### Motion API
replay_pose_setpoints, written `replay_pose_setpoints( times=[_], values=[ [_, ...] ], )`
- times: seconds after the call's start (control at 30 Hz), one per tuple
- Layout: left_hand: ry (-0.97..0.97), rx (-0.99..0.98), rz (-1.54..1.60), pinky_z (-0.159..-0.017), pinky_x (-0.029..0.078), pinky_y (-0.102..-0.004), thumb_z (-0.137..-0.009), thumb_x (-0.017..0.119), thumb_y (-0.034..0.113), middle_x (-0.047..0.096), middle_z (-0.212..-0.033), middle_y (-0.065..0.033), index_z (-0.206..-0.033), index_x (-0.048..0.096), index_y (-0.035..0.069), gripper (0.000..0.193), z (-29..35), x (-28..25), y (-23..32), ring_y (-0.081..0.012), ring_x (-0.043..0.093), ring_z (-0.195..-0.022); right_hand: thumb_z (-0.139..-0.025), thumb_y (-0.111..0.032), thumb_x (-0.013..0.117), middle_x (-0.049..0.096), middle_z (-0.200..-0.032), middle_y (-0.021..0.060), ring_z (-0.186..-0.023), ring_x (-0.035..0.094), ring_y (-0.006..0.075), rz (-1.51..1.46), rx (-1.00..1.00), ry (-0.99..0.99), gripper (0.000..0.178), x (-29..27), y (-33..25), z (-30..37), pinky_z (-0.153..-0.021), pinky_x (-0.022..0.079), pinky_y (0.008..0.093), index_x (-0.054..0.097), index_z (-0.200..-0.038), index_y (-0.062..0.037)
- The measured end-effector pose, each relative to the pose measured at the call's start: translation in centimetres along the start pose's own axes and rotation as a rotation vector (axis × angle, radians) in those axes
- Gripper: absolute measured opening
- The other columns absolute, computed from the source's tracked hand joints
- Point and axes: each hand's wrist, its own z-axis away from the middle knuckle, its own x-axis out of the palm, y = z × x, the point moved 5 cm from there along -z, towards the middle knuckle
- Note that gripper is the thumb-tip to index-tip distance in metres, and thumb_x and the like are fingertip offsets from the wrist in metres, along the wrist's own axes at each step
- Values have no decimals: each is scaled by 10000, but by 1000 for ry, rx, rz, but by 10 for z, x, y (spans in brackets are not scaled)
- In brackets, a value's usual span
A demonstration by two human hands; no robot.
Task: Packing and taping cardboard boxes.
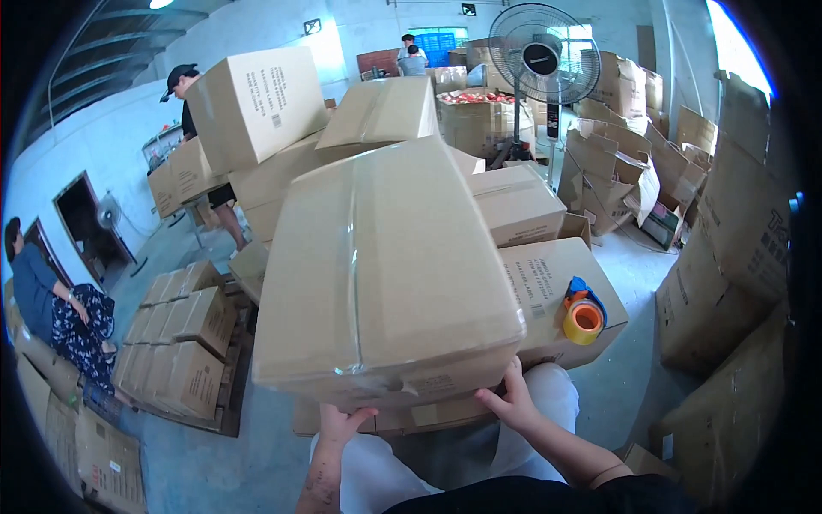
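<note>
Glaring window [741,43], fisheye-bent edges

Packing warehouse, stacked cartons [411,248], loaded pallet [233,390], tape dispenser [575,327], pedestal fan [540,59]

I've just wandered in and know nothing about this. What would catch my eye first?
A big taped cardboard box dominates the middle, with the wearer's left hand and right hand at its near lower edge. Just to its right, a blue tape dispenser with a yellow-and-orange roll stands out on another box. Farther back, right of centre, rises a tall standing fan.
</note>
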Motion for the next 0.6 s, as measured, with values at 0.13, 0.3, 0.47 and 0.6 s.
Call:
replay_pose_setpoints(
  times=[0.13, 0.3, 0.47, 0.6],
  values=[
    [23, 49, 30, -870, 513, -386, -710, 885, 312, 699, -1033, -147, -1149, 616, -7, 605, -39, -2, 34, -273, 667, -972, -843, -258, 729, 471, -1313, 128, -1194, 389, 299, -72, -30, 146, 762, -8, 22, 18, -1086, 294, 413, 342, -1454, -18],
    [2, 372, -147, -981, 460, -387, -750, 802, 478, 574, -1323, -186, -1383, 454, -3, 867, -90, 13, 70, -333, 583, -1192, -901, -272, 672, 396, -1380, 103, -1268, 379, 248, -386, -3, 300, 704, -23, 35, 19, -1102, 284, 391, 311, -1451, -21],
    [-150, 439, 40, -1046, 419, -376, -832, 722, 495, 518, -1408, -196, -1551, 176, 39, 1011, -158, 57, 116, -327, 529, -1289, -910, -298, 669, 272, -1509, 117, -1349, 339, 234, -350, -118, 392, 842, -72, 8, -13, -1127, 258, 392, 164, -1532, -40],
    [-189, 354, 60, -991, 470, -385, -932, 657, 342, 419, -1486, -213, -1572, 120, 109, 867, -238, 94, 126, -303, 566, -1244, -862, -291, 706, 285, -1538, 162, -1398, 264, 302, 125, -194, 450, 984, -123, -17, -64, -1155, 183, 420, 67, -1570, -48]
  ],
)
